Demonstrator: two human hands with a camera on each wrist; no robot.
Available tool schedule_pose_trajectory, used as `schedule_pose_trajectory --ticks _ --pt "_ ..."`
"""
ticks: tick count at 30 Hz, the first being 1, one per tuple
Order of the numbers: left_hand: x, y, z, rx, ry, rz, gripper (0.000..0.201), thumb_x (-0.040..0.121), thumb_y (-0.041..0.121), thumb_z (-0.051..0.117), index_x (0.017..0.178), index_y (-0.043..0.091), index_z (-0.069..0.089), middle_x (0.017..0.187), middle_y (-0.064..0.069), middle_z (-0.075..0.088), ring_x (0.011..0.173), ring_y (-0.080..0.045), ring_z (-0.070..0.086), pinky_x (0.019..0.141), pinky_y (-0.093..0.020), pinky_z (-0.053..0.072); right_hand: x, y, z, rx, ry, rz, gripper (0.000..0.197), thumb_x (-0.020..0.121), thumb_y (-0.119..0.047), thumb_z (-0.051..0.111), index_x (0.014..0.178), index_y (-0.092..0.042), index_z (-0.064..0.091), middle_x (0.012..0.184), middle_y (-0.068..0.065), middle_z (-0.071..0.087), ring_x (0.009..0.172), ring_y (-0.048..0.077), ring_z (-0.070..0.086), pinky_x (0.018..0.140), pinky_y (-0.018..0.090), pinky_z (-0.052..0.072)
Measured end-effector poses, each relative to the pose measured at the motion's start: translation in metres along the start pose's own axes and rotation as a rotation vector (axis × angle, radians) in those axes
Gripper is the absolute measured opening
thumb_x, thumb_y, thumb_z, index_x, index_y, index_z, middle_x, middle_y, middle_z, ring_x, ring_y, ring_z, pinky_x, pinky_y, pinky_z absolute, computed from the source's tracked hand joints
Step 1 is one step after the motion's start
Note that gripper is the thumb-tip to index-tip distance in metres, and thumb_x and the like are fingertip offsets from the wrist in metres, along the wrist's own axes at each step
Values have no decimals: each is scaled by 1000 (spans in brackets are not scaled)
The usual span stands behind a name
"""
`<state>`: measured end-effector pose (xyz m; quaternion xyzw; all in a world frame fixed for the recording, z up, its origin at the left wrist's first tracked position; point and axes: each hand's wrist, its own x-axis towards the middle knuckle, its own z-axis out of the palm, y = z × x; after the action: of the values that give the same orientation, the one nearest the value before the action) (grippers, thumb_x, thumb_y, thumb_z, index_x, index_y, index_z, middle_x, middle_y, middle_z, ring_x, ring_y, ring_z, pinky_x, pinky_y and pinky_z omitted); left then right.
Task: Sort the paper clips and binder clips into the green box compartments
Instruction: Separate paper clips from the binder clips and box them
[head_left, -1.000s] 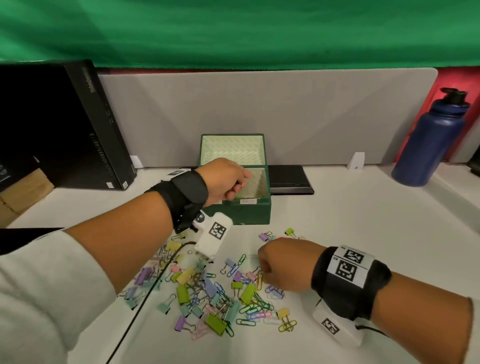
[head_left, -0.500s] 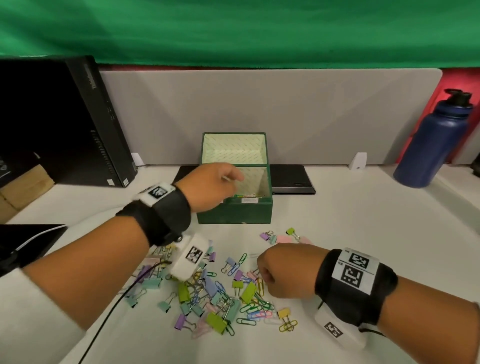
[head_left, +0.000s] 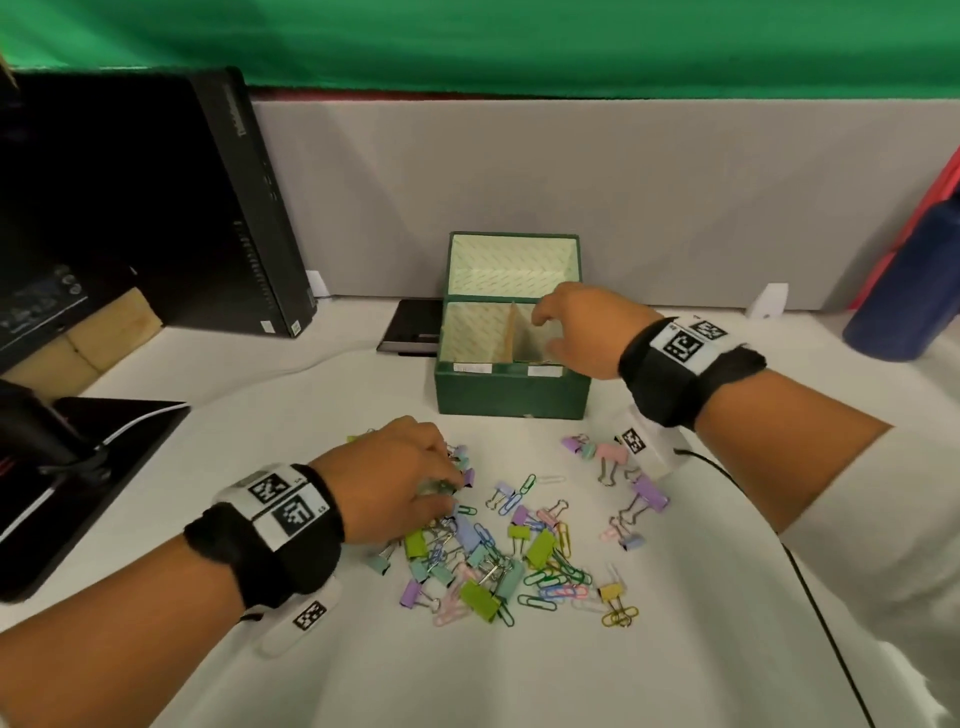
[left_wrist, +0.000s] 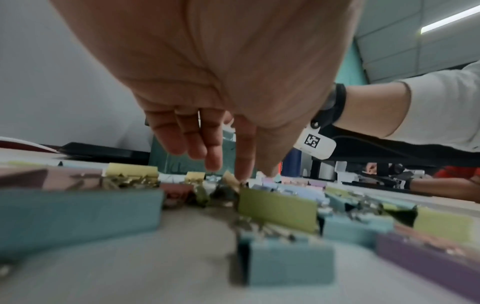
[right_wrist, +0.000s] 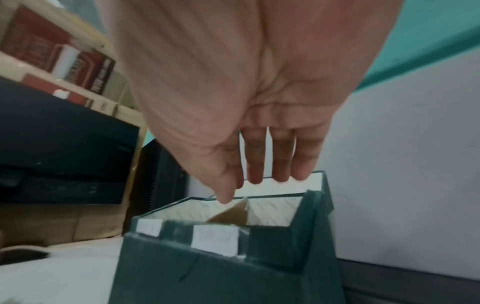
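A pile of pastel binder clips and paper clips (head_left: 498, 551) lies on the white table in front of the open green box (head_left: 511, 397). A brown cardboard divider (head_left: 511, 338) splits the box into two compartments. My left hand (head_left: 441, 483) reaches down into the left side of the pile. Its fingers (left_wrist: 245, 164) hang fairly straight and touch the clips, and nothing is lifted. My right hand (head_left: 545, 332) hovers over the right compartment. In the right wrist view its fingers (right_wrist: 280, 164) point straight down above the box (right_wrist: 207, 277) and hold nothing.
A black flat device (head_left: 413, 330) lies behind the box on the left. A black computer tower (head_left: 228, 208) stands at the back left and a blue bottle (head_left: 904, 291) at the far right. A black cable (head_left: 810, 571) runs along my right arm. A dark stand (head_left: 78, 493) sits at the left edge.
My left hand has left the box and come down onto the pile. My right hand, earlier a fist over the clips, has moved up over the right compartment and opened.
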<state>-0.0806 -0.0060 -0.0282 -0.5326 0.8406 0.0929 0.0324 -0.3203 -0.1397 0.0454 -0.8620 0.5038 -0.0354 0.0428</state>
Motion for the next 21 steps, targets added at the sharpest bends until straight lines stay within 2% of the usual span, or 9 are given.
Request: schedule_pose_trajectory --ticks 2,4,5,8,10,13,16,18,21 --pt "2 1 0 27 12 -22 47 94 64 45 131 40 59 129 10 50 120 -10 41 101 -33 41 -6 -10 5 -88 95 -91 32 91 -10 59 120 -23 66 125 2 56 113 26 54 92 43 52" --pt "3 3 1 57 -1 -39 50 94 65 44 131 35 59 128 6 51 119 -14 43 100 -34 42 -20 -23 17 -77 144 -232 24 92 -11 56 109 -24 67 111 1 59 102 23 56 85 42 53" --pt "4 4 2 58 -11 -46 50 93 64 46 130 34 59 127 5 51 120 -15 44 100 -33 41 -29 -28 26 -59 78 -281 22 93 -13 54 107 -25 67 106 -1 60 96 21 57 83 40 53" --pt "4 4 5 0 -22 -69 44 91 62 52 122 33 61 122 6 51 118 -15 44 99 -33 41 -51 -43 51 -98 -262 -344 22 95 -20 53 108 -31 66 104 -7 61 92 17 59 82 36 54" --pt "4 3 3 -37 -14 -90 37 90 60 55 114 33 62 118 7 52 114 -13 44 96 -31 42 -56 -46 62 -103 -316 -358 18 92 -20 56 103 -33 64 98 -10 62 86 17 59 76 35 54" --pt "3 0 -2 -47 86 -100 26 95 50 53 103 29 65 113 6 53 110 -13 46 93 -32 44 -53 -45 66 -99 -264 -362 13 90 -22 60 97 -32 62 90 -11 64 80 15 59 68 29 51" --pt "-1 -1 -2 -58 162 -85 22 96 41 51 106 30 67 113 6 54 112 -13 46 92 -31 45 -51 -45 67 -65 -271 -316 13 90 -22 60 97 -32 61 91 -11 65 81 14 60 68 29 51" --pt "-3 2 1 -72 118 -49 23 95 42 53 110 34 68 115 8 52 115 -11 43 93 -28 42 -50 -45 68 -51 -300 -268 17 89 -19 55 100 -32 60 90 -9 65 81 16 60 71 31 54" --pt "-4 7 4 -89 48 24 28 95 46 54 121 44 64 119 11 48 116 -8 39 97 -30 40 -48 -46 71 -43 -341 -236 21 87 -16 55 102 -30 59 80 -12 57 78 16 56 65 28 47"
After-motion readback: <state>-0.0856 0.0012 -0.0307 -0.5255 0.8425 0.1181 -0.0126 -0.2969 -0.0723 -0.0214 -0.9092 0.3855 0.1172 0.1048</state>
